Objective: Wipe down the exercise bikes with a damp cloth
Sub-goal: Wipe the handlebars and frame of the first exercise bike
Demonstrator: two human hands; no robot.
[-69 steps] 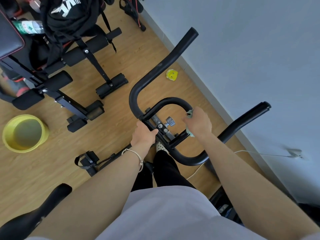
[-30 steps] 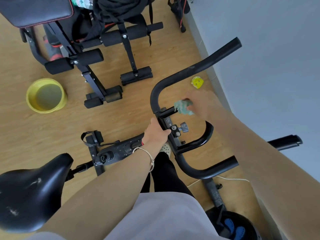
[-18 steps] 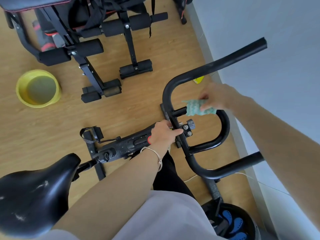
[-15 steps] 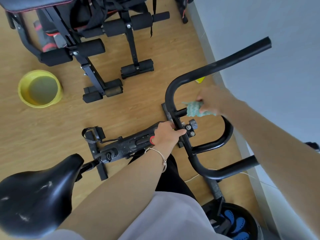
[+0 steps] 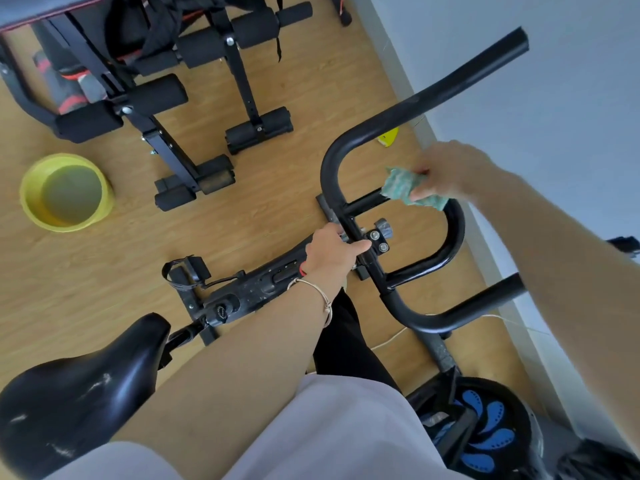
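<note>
The right hand [image 5: 450,171] pinched the green cloth [image 5: 405,188] on the far bend of the small bar [image 5: 454,233], which curved back toward the left hand [image 5: 329,251] gripping the middle.

Soft, even daylight fills the room, and shadows on the floor [image 5: 277,216] are faint. My right hand [image 5: 450,171] is motion-blurred. The saddle [image 5: 86,393] shows glare, and the wide lens bends the edges.

Home workout room: exercise bike [image 5: 249,289] and sit-up bench [image 5: 162,95] on a wooden floor [image 5: 318,64].
</note>
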